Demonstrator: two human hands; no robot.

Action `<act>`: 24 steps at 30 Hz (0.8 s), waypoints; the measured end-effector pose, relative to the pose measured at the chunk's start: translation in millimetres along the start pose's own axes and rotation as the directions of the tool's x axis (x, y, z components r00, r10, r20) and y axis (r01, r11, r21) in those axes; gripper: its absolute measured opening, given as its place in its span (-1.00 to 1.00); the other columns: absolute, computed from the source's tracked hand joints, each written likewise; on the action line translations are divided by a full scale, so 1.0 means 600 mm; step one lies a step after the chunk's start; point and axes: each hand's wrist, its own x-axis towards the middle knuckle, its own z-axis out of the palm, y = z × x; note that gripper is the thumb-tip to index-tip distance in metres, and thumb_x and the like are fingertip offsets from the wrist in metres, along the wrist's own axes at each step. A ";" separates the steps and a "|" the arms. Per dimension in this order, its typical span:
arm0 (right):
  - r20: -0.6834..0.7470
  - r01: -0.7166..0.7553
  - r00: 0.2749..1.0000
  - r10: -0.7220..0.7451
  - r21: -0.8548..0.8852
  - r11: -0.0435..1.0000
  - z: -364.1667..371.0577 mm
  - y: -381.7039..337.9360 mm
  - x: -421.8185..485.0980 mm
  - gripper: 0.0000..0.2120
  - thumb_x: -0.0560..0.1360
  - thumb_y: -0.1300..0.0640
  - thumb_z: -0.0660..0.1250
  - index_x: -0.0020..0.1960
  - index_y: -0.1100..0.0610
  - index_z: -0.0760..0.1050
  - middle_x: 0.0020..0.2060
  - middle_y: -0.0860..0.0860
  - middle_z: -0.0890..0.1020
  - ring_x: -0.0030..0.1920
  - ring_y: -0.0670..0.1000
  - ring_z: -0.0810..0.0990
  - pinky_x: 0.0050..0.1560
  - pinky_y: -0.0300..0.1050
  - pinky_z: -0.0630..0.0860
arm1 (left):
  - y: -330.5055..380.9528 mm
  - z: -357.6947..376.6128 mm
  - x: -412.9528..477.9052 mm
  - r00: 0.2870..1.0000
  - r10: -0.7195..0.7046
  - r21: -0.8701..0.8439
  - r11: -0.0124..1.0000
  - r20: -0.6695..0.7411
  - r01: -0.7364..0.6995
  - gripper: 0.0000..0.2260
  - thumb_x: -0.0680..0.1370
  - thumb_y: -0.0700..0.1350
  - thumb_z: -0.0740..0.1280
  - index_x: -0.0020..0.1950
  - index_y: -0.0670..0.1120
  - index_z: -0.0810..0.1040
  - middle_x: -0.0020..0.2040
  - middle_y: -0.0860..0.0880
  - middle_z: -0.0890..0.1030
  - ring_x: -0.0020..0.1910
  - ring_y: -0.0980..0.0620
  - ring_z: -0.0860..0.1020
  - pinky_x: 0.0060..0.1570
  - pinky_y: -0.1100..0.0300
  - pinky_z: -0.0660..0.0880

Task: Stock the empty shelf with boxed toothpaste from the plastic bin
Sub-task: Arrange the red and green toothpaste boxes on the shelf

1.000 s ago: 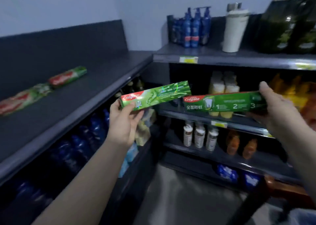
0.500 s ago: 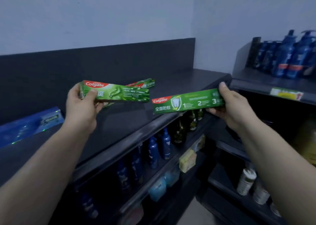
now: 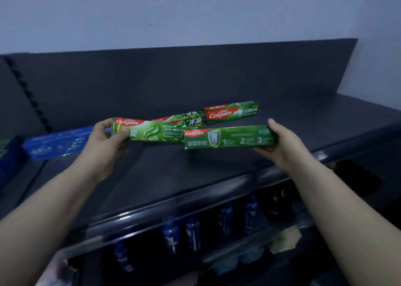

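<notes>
Two toothpaste boxes held over the shelf (image 3: 195, 177): placing step. Left to right: a blue box (image 3: 56, 143) lying on the shelf; left hand (image 3: 106, 142), fingers curled round the end of the leaf-printed box (image 3: 156, 131); numbered box (image 3: 230, 137), its end gripped by the right hand (image 3: 282, 146). Next, probably: set both flat beside the red-ended box (image 3: 231, 112) behind.

Blurred blue bottles (image 3: 192, 233) under the shelf (image 3: 173, 172)

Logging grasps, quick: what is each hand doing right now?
Left hand: holding the long light-green leaf-print Colgate toothpaste box.
Right hand: holding the long dark-green numbered Colgate toothpaste box.
</notes>
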 end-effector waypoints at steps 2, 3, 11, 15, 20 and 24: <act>0.045 -0.024 0.999 0.025 -0.025 0.999 -0.005 -0.006 0.035 -0.84 0.59 0.05 0.23 -0.03 0.12 0.49 -0.10 0.08 0.62 -0.11 0.05 0.64 -0.16 0.04 0.62 | -0.005 0.004 0.001 1.000 -0.001 0.161 0.987 -0.028 0.005 -0.67 0.56 -0.17 0.33 0.30 -0.10 0.37 0.11 -0.18 0.54 -0.21 0.04 0.50 -0.13 0.21 0.47; 0.073 -0.033 0.997 0.036 -0.041 0.999 -0.009 -0.009 0.051 -0.84 0.59 0.05 0.22 -0.01 0.12 0.49 -0.09 0.07 0.63 -0.09 0.05 0.64 -0.15 0.04 0.61 | -0.007 0.010 0.000 0.999 0.013 0.251 0.968 -0.034 -0.004 -0.66 0.55 -0.18 0.34 0.29 -0.07 0.37 0.11 -0.15 0.55 -0.20 0.04 0.51 -0.14 0.24 0.47; 0.251 -0.081 0.961 0.113 -0.133 0.988 -0.022 -0.033 0.126 -0.79 0.62 0.06 0.13 0.00 0.10 0.51 -0.12 0.03 0.64 -0.14 -0.01 0.64 -0.35 -0.09 0.63 | -0.016 0.058 -0.008 0.991 -0.011 0.728 0.677 -0.137 0.108 -0.41 0.49 -0.11 0.42 0.46 -0.11 0.27 0.30 -0.17 0.45 0.21 -0.12 0.47 0.22 0.00 0.42; 0.306 -0.102 0.942 0.139 -0.134 0.986 -0.020 -0.036 0.146 -0.79 0.63 0.07 0.12 0.06 0.12 0.49 -0.06 0.06 0.64 -0.10 0.02 0.64 -0.35 -0.08 0.62 | 0.007 0.112 -0.036 0.923 0.385 0.893 0.410 0.017 -0.187 -0.38 0.48 0.06 0.40 0.45 -0.14 0.31 0.29 -0.22 0.41 0.30 -0.21 0.34 0.32 0.04 0.21; 0.571 -0.015 0.818 0.068 -0.097 0.995 -0.036 -0.035 0.160 -0.75 0.58 0.14 0.10 0.20 0.12 0.46 0.01 0.05 0.66 -0.01 0.02 0.65 -0.16 -0.05 0.63 | 0.029 0.209 -0.042 0.934 0.179 0.785 0.506 0.308 -0.356 -0.40 0.45 0.08 0.44 0.42 -0.07 0.36 0.28 -0.05 0.50 0.29 -0.06 0.43 0.23 0.20 0.30; 0.695 0.135 0.716 -0.071 -0.038 0.990 -0.080 -0.044 0.186 -0.51 0.32 0.12 0.46 0.24 0.09 0.50 0.13 0.07 0.61 0.11 0.03 0.61 0.01 -0.10 0.58 | 0.014 0.231 -0.041 0.735 0.501 0.768 0.193 0.458 -0.610 -0.63 0.48 -0.02 0.40 0.20 -0.18 0.50 0.11 -0.12 0.57 0.11 -0.10 0.52 0.11 0.20 0.36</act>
